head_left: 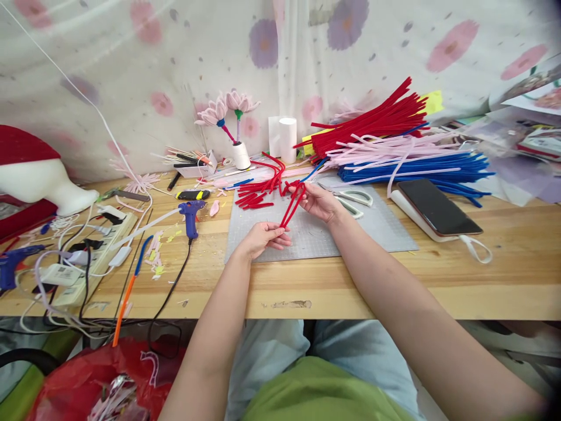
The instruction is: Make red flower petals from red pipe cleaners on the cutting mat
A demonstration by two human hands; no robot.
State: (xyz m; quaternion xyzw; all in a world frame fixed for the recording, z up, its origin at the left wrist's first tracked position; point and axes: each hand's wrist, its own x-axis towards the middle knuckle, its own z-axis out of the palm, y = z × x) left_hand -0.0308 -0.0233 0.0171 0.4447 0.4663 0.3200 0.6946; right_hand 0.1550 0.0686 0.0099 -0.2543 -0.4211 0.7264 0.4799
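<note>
Between my two hands, above the grey cutting mat [263, 248], stretches a red pipe cleaner [293, 206] bent into narrow strands. My left hand [265, 238] pinches its lower end between thumb and fingers. At the upper end my right hand [319, 202] has its fingers closed around the red strands; what exactly lies inside that grip is partly hidden. Short cut red pipe cleaner pieces [254, 200] lie on the mat just beyond my left hand. Scissors with pale handles [357, 199] rest on the mat, right of my right hand.
Bundles of red [372, 128], pink and blue pipe cleaners [407, 169] are heaped at the back right, near a phone [438, 206]. A blue glue gun [191, 217], a box cutter [193, 195] and a power strip [99, 260] with cables occupy the left. Pink flowers [228, 110] stand behind.
</note>
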